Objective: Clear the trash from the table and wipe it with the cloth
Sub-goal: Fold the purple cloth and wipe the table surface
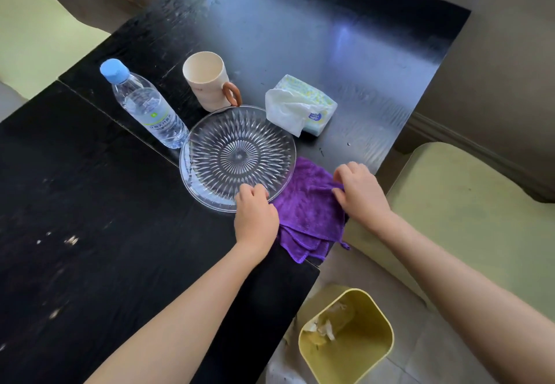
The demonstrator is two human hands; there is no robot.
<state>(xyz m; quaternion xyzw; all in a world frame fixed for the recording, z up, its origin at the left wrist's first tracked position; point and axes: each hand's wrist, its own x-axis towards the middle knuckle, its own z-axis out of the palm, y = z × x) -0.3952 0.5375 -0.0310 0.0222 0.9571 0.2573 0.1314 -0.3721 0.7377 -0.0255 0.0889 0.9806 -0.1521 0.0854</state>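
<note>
A folded purple cloth (309, 206) lies at the right edge of the black table (90, 203), partly under the rim of a clear cut-glass plate (237, 155). My left hand (255, 218) curls over the plate's near rim where it meets the cloth. My right hand (360, 191) pinches the cloth's right edge. A yellow trash bin (378, 341) stands on the floor below the table corner, with crumpled trash (330, 323) inside.
On the table behind the plate stand a water bottle with a blue cap (144, 104), a cream mug with a brown handle (210, 83) and a tissue pack (300, 104). Pale green chairs stand at the right (465, 212) and far left (39, 29).
</note>
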